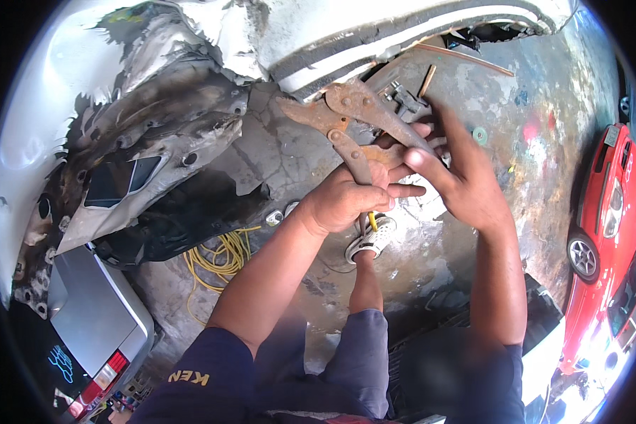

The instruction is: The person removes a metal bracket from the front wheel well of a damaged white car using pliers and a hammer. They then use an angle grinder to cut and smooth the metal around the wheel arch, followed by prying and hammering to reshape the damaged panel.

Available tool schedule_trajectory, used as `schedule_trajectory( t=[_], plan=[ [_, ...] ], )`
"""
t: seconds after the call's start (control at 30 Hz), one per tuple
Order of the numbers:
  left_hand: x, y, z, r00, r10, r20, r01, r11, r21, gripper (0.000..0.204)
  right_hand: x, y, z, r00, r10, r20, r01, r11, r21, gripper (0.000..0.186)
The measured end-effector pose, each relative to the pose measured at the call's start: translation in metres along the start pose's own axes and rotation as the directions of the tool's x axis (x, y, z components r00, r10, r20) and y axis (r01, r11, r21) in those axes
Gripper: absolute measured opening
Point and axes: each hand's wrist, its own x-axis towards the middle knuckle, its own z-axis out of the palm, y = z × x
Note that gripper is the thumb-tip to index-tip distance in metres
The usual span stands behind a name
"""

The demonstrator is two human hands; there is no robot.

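A pair of large, rusty locking pliers (364, 106) is held up in front of me, jaws toward the left and handles spread apart. My left hand (339, 199) is closed around the lower handle. At the end of the upper handle is my right hand (470, 184), its thumb resting against the metal and its fingers curled behind it, partly hidden by the handle. Close beyond the jaws is the edge of a white car body (318, 35). A torn, scorched and rusted metal panel (155, 106) hangs to the left of the pliers.
A coil of yellow hose or cable (222, 258) lies on the stained concrete floor. Beyond my hands are a metal clamp-like tool (405, 99) and a wooden stick (466, 58). A red car (611, 205) stands at right, a silver vehicle part (95, 304) at lower left.
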Motion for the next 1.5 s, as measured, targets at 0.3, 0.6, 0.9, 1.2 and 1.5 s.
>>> schedule_trajectory(
  t=[0.3, 0.6, 0.9, 1.2, 1.5],
  plan=[
    [0.002, 0.020, 0.007, 0.993, 0.119, -0.017, -0.120, 0.993, -0.023, 0.112, 0.012, -0.037, -0.063, 0.845, 0.269, 0.462, -0.013, 0.874, -0.485, 0.035],
    [0.011, 0.038, -0.006, 0.980, 0.181, -0.085, -0.194, 0.959, -0.205, 0.086, -0.007, -0.021, -0.033, 0.820, 0.397, 0.411, -0.187, 0.866, -0.464, 0.036],
    [0.011, 0.018, -0.004, 0.979, 0.118, -0.165, -0.150, 0.968, -0.199, 0.070, -0.046, 0.013, -0.017, 0.642, 0.464, 0.611, -0.442, 0.874, -0.199, 0.034],
    [-0.032, -0.031, -0.001, 0.930, 0.020, -0.368, -0.091, 0.980, -0.175, 0.025, -0.123, 0.051, 0.014, 0.631, 0.462, 0.624, -0.355, 0.886, -0.297, 0.036],
    [-0.042, -0.027, -0.006, 0.824, -0.096, -0.558, -0.044, 0.971, -0.233, 0.014, -0.167, 0.058, 0.044, 0.885, 0.366, 0.286, -0.271, 0.907, -0.321, 0.035]
  ],
)
